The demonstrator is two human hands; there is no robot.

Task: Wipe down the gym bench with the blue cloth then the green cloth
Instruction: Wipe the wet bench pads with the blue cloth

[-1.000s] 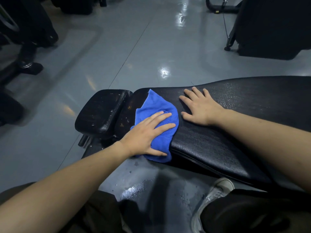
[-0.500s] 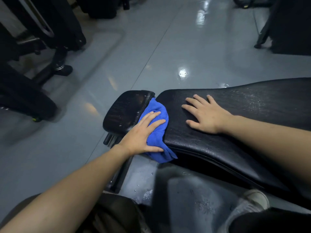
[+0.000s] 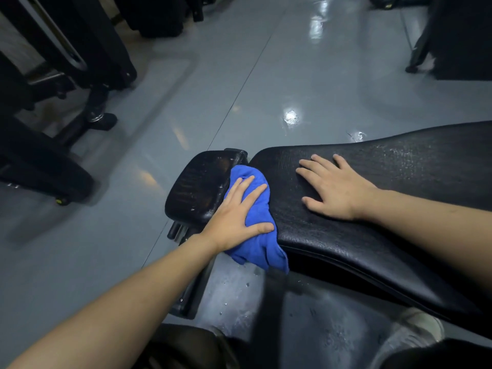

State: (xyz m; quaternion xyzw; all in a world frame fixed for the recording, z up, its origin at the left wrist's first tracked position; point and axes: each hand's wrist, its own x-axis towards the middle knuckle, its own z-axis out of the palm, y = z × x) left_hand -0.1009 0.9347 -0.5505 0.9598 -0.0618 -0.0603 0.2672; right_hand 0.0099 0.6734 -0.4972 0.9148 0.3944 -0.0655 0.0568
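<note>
The blue cloth (image 3: 255, 230) lies bunched at the left end of the long bench pad (image 3: 372, 235), sitting over the gap between that pad and the small seat pad (image 3: 202, 187), with one tail hanging off the near edge toward the floor (image 3: 239, 89). The left hand (image 3: 234, 217) presses flat on it, fingers straight and spread, thumb out along the near side, so this grip is open and pushing rather than pinching. The right hand (image 3: 335, 187) rests palm down on the long pad, fingers straight, well apart from the cloth, holding nothing. The cloth looks soft, light and limp; it probably folds and slides under any push, so a flat palm on its thick middle seems the best hold, and the hanging tail is likely to drag or slip off the edge. The pad's skin looks textured and shows wet specks toward its far right, so the cloth may grip more there than on dry parts. Counted: one blue cloth, two bench pads, two hands, one pale shoe (image 3: 415, 328) at the lower right. No green cloth is in view.
</note>
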